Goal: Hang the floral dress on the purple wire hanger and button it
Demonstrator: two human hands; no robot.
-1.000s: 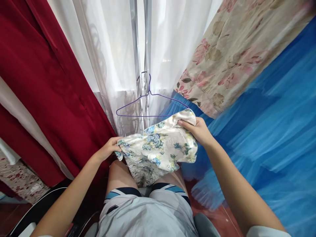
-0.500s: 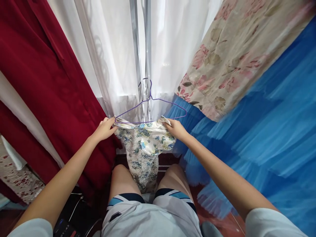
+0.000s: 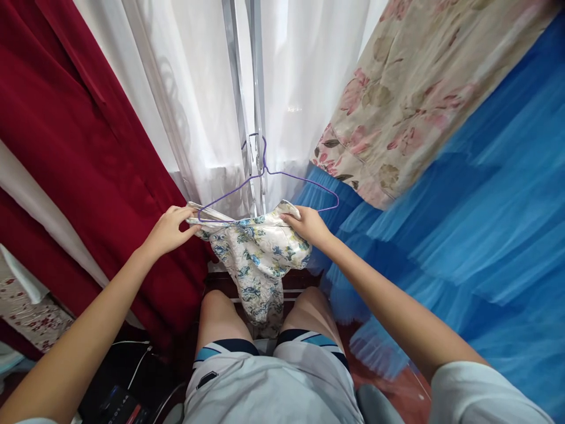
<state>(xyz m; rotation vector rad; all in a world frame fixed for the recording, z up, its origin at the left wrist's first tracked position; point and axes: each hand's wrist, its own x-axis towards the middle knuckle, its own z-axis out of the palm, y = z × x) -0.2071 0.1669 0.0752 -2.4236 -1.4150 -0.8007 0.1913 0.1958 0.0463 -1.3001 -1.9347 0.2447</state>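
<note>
Blue tulle (image 3: 424,235) at three o'clock, floral garment (image 3: 258,247) just below centre, purple hanger (image 3: 265,170).
Watching remotely, I judge it about halfway: the hanger's nine-o'clock end sits at the garment's opening (inside or merely in front, I can't tell); its three-o'clock end pokes clear, so that side looks undone. My left hand (image 3: 169,231) and right hand (image 3: 309,227) pinch the garment's edge.

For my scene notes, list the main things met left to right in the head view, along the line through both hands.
Red cloth → left hand → garment → right hand → blue tulle. The hanger is left out, as it overlaps the garment.
</note>
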